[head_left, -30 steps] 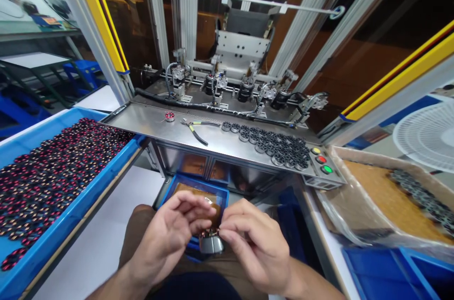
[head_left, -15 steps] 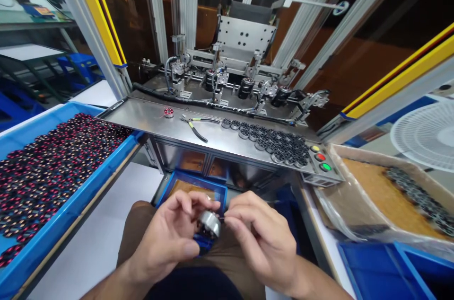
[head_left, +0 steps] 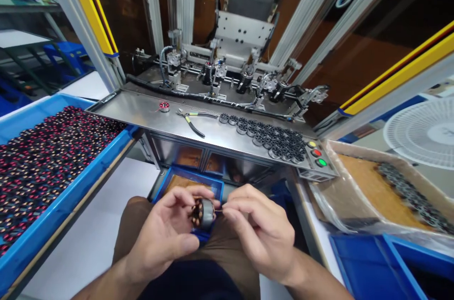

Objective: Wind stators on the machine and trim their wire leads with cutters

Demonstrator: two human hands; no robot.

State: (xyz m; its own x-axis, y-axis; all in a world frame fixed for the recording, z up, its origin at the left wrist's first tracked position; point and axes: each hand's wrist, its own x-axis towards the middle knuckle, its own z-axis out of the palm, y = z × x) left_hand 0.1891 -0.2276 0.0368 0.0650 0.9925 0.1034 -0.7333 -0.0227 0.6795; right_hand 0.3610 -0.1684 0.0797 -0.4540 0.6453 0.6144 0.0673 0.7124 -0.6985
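Stator (head_left: 206,215), one, winding seemingly done: our left hand (head_left: 165,229) curled around it, our right hand (head_left: 260,231) pinching its loose wire (head_left: 218,210); tray (head_left: 64,203) of wound pieces (head_left: 53,158) filled, worktop (head_left: 142,110) cores (head_left: 266,136) apparently remaining.

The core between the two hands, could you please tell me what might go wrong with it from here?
The right hand pinches what looks like a thin wire from the core, so a hard tug might snap it or loosen a winding. The left hand seems to hold the core with its fingers, thumb apart, so it could slip.
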